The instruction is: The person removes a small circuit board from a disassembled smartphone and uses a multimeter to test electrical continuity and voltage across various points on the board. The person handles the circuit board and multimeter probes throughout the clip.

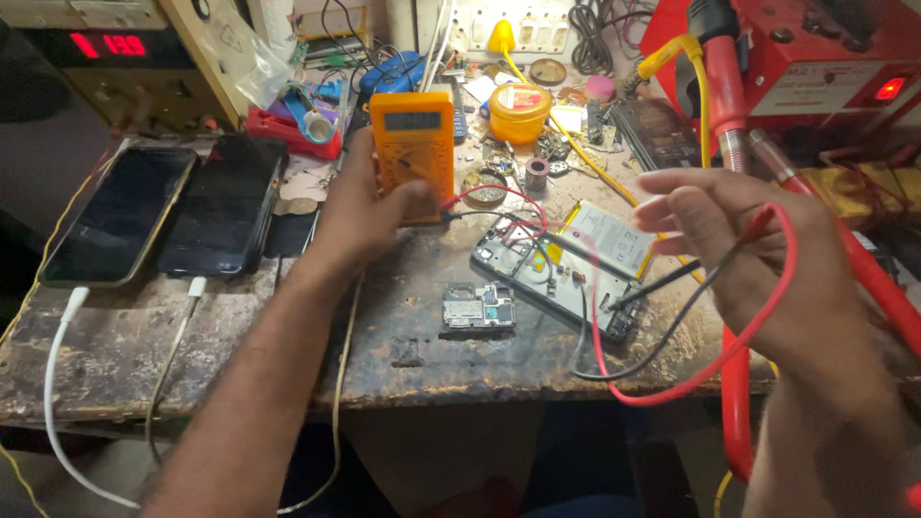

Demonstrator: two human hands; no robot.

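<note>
Gripping the orange multimeter [413, 144], left hand [360, 206]; right hand [739, 240] pinches red and black probes [672, 283].

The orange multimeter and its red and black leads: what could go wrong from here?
1. The red and black leads loop over the table edge; a snag could tug the orange multimeter in the left hand.
2. The probes in the right hand might slip onto the opened phone.
</note>
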